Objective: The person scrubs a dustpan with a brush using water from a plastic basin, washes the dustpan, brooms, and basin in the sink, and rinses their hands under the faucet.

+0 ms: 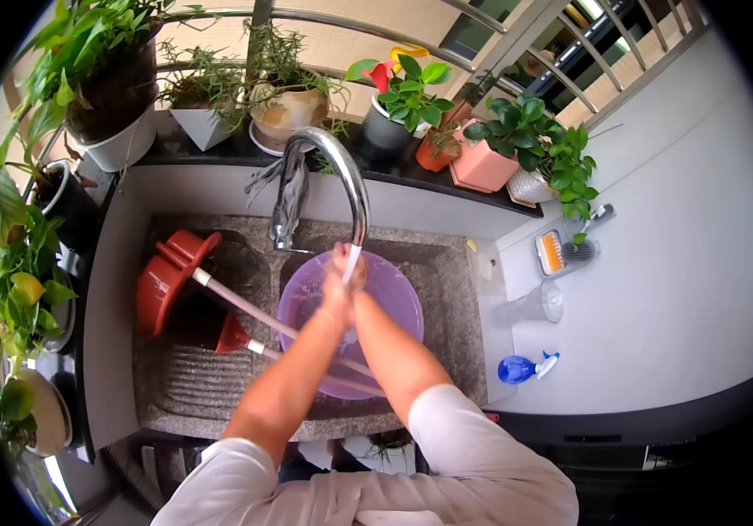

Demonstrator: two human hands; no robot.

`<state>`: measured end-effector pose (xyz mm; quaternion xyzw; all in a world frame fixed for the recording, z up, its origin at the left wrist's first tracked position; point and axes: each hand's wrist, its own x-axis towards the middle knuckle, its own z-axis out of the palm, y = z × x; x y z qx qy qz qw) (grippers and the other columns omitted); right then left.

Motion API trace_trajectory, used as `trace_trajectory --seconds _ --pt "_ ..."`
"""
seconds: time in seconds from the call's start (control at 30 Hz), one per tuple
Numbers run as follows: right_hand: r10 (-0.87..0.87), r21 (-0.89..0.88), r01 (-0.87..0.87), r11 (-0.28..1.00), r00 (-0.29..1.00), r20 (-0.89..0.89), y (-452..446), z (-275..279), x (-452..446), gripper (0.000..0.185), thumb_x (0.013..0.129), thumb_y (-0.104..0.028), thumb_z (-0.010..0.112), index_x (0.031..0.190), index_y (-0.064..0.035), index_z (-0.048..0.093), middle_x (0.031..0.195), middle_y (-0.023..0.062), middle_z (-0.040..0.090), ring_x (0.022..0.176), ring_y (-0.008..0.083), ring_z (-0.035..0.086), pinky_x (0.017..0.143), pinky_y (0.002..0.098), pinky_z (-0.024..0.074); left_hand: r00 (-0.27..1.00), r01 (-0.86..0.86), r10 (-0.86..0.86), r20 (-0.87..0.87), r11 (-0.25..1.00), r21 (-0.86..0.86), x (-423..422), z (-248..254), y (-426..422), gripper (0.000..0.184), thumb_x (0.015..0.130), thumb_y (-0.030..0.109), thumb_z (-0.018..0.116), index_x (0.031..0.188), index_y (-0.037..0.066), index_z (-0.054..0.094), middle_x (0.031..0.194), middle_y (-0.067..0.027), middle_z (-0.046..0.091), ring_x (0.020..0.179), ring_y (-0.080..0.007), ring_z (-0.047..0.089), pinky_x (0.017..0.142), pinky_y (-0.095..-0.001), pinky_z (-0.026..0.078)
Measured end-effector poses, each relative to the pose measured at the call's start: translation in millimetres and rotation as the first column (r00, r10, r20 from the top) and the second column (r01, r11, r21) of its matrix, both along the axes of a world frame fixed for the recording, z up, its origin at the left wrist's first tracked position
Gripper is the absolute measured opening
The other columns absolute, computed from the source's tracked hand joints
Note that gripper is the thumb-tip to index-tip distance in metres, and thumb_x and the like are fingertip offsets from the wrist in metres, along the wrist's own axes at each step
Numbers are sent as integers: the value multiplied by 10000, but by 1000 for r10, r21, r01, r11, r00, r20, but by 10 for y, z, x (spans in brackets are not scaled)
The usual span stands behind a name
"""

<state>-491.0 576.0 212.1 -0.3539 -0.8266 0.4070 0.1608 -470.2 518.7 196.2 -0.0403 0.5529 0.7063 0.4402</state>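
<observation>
Meeting beneath the curved chrome faucet point(360, 197), the left hand point(335, 294) and right hand point(357, 276) touch each other; blur prevents determining how far the fingers are open or whether they hold anything. A water stream point(353, 262) falls from the spout directly onto the hands. Below them is the purple basin point(407, 307), its contents indistinct, seated in the stone sink point(192, 390). Two pale handles cross the basin from a large red head point(162, 285) and a smaller one at left. To the right, a clear container point(553, 254) holds an orange sponge point(551, 252), near a blue spray bottle point(516, 369).
</observation>
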Motion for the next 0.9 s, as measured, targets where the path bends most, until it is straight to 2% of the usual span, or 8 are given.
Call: trace_trajectory --seconds 0.17,0.3,0.37,0.43,0.47,0.53,0.67,0.9 --pt "24 335 -34 942 999 35 426 -240 -372 369 975 -371 491 948 -61 688 961 228 699 904 485 659 781 573 526 997 -34 26 73 994 109 965 1883 -710 1022 814 550 720 1440 -138 295 1365 -263 505 1235 -321 539 1064 -403 425" --pt "-19 580 -105 808 979 204 495 -173 -321 366 954 -358 521 952 -33 689 936 240 694 923 468 663 784 582 526 974 28 -15 -224 998 54 1045 1914 -716 1062 750 494 812 1425 -132 281 1312 -280 535 1188 -351 585 983 -427 490" --pt "-205 504 115 856 971 126 300 -20 -309 363 951 -354 537 947 -26 693 890 230 696 882 454 668 763 581 530 969 -60 19 246 985 161 454 872 -295 579 783 396 808 1066 -73 623 948 -140 680 739 -229 661 657 -365 551" --pt "-389 -683 224 695 917 -94 351 -522 -259 401 952 -399 623 934 -2 681 827 141 705 768 299 683 699 443 553 877 -254 91 472 922 294 -117 296 -111 639 801 522 786 1076 -34 633 956 -142 667 798 -260 671 685 -437 549" --pt "-378 -716 124 687 903 -206 595 -1474 -227 379 942 -370 660 976 7 686 917 119 703 823 235 665 701 360 538 868 -267 134 479 938 221 -289 291 -130 643 880 588 677 1111 -12 641 966 -132 667 833 -264 671 731 -466 547" --pt "-474 -537 364 761 877 -78 -532 181 240 397 967 -396 613 983 -11 711 991 98 702 915 193 647 755 334 517 991 -53 51 124 998 18 -374 227 -235 637 934 582 593 1157 -13 634 1014 -138 676 902 -270 670 794 -453 536" --pt "-138 -757 -316 571 872 -469 -114 -193 631 493 995 -455 493 1237 -57 655 982 72 645 932 194 595 853 360 498 999 40 -36 -34 991 126 225 443 -264 627 1027 537 429 1317 -4 554 1176 -135 620 1118 -264 559 975 -402 440" --pt "-369 -859 55 509 916 -160 -413 305 451 864 905 -714 522 1448 -44 484 1418 166 525 1287 253 482 1060 414 389 972 121 -180 -153 935 -332 207 1062 -495 901 969 729 332 1436 -26 489 1474 -259 464 1378 -349 433 1131 -455 330"
